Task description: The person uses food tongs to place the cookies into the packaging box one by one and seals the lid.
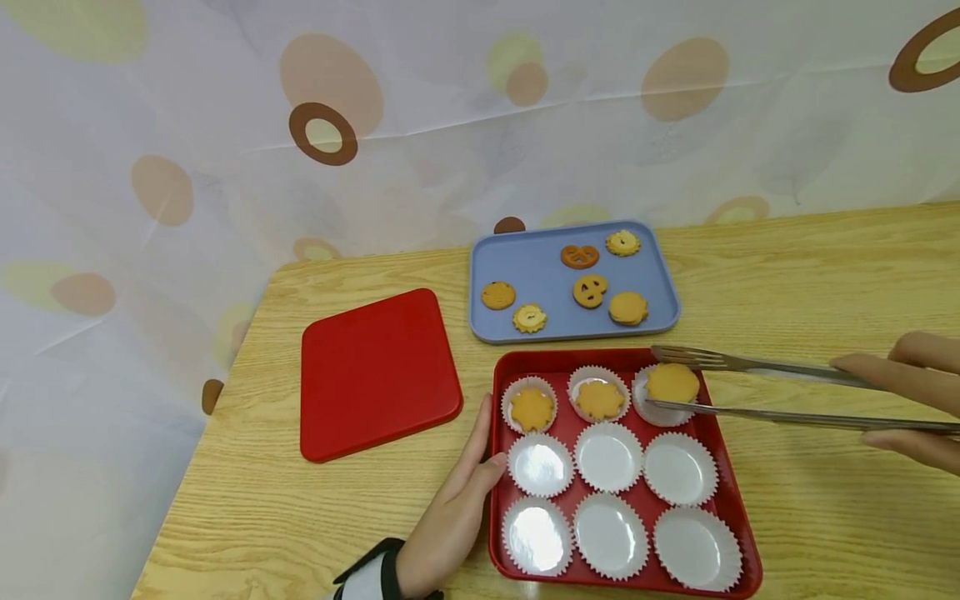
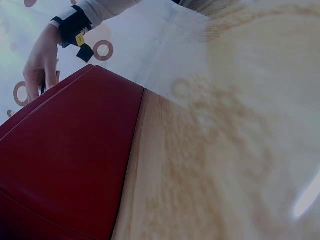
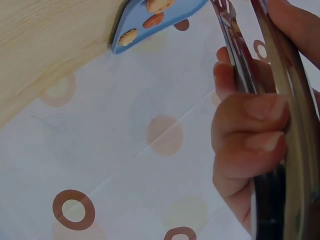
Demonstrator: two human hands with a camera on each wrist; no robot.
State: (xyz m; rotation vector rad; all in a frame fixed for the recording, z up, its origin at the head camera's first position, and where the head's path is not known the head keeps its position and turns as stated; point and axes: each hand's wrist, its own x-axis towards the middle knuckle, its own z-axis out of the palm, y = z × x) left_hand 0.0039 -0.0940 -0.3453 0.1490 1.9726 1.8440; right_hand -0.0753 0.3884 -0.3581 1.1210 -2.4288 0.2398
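My left hand [image 1: 453, 504] rests against the left wall of a red tray [image 1: 501, 533], fingers extended. White paper cups [image 1: 609, 457] fill the tray in rows. Metal tongs [image 1: 787, 414] with one fork-shaped end are held in my right hand [image 1: 918, 382]; the right wrist view shows the fingers [image 3: 250, 150] curled round them. The tongs' ends stand apart on either side of a round cookie [image 1: 672, 383] at the far right cup. Whether they touch it, I cannot tell. Flower-shaped cookies [image 1: 532, 409] lie in the other two cups of the far row.
Behind the red tray, a blue tray [image 1: 547, 275] carries several cookies, among them a pretzel-shaped one [image 1: 580, 257]. A flat red lid [image 1: 378, 375] lies to the left on the wooden table [image 1: 247, 500]. A patterned cloth [image 1: 450, 108] hangs behind the table.
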